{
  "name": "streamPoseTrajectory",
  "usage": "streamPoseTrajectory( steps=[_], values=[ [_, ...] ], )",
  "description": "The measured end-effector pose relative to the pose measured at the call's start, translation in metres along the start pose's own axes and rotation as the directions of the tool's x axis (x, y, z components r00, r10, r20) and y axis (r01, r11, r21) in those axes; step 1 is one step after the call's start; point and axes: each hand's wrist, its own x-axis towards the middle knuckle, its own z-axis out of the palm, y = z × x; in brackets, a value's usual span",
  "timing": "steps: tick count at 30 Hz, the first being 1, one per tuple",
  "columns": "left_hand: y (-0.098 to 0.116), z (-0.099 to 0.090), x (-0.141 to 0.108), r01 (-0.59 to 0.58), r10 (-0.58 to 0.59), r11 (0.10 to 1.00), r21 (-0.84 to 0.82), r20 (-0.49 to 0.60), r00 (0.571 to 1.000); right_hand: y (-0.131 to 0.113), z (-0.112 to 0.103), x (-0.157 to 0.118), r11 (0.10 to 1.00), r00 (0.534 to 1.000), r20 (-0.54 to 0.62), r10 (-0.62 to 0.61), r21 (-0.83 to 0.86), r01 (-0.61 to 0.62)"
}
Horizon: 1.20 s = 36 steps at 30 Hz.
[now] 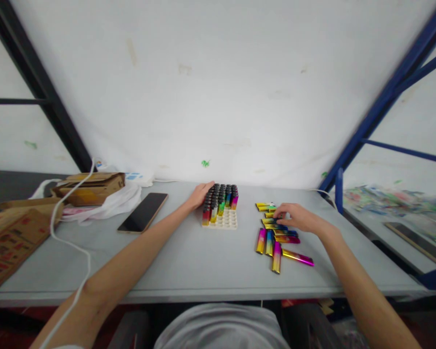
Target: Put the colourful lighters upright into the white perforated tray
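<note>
A white tray (225, 221) with round holes stands near the middle of the table. Rows of black-topped, colourful lighters (221, 196) fill its back and left part, while holes at the front right show bare. My left hand (200, 195) is closed against the tray's back left side, its fingertips partly hidden by the lighters. To the right lie several loose, shiny lighters (269, 242) in yellow, blue and pink. Over the back of this group, my right hand (292, 216) has its fingers bent together on one yellow-and-dark lighter (270, 214).
A phone (143, 212) lies left of the tray. Farther left are cardboard boxes (90, 188), a white plastic bag (119, 201) and a white cable (69, 245). A white wall closes the back; a blue frame (370, 111) stands at the right.
</note>
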Motion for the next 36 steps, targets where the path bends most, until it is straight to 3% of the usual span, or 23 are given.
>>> streamPoseTrajectory(
  steps=[5,10,16,22,25,27,29,32,36],
  values=[
    [0.0,0.0,0.0,-0.005,0.005,1.0,0.005,0.003,1.0,-0.003,0.001,0.005,0.998,0.998,0.03,-0.055,-0.034,0.056],
    [0.001,0.0,-0.001,0.01,-0.01,1.0,-0.006,0.024,1.0,-0.004,-0.001,0.011,0.995,0.994,-0.069,-0.083,-0.056,0.079],
    [0.0,-0.001,-0.001,0.001,-0.001,1.0,0.012,0.015,1.0,-0.01,-0.015,0.02,0.98,0.985,-0.175,0.008,0.199,0.028],
    [0.001,0.0,-0.001,-0.014,0.014,1.0,0.025,0.0,1.0,-0.042,-0.018,0.05,0.804,0.914,-0.394,0.09,0.57,0.167],
    [0.003,0.0,-0.002,-0.007,0.007,1.0,0.025,0.002,1.0,-0.058,-0.007,0.07,0.627,0.86,-0.482,0.166,0.725,0.285],
    [0.004,-0.001,-0.003,-0.003,0.003,1.0,0.029,-0.001,1.0,-0.067,0.004,0.078,0.506,0.872,-0.454,0.184,0.804,0.312],
    [0.006,-0.001,-0.003,-0.008,0.008,1.0,0.026,0.003,1.0,-0.075,0.017,0.08,0.44,0.915,-0.377,0.145,0.853,0.282],
    [0.005,0.0,-0.004,-0.007,0.006,1.0,0.01,0.021,1.0,-0.083,0.034,0.079,0.437,0.951,-0.297,0.08,0.868,0.235],
    [0.003,0.0,-0.003,-0.001,0.001,1.0,0.01,0.016,1.0,-0.091,0.045,0.078,0.503,0.936,-0.344,0.072,0.823,0.264]
  ],
)
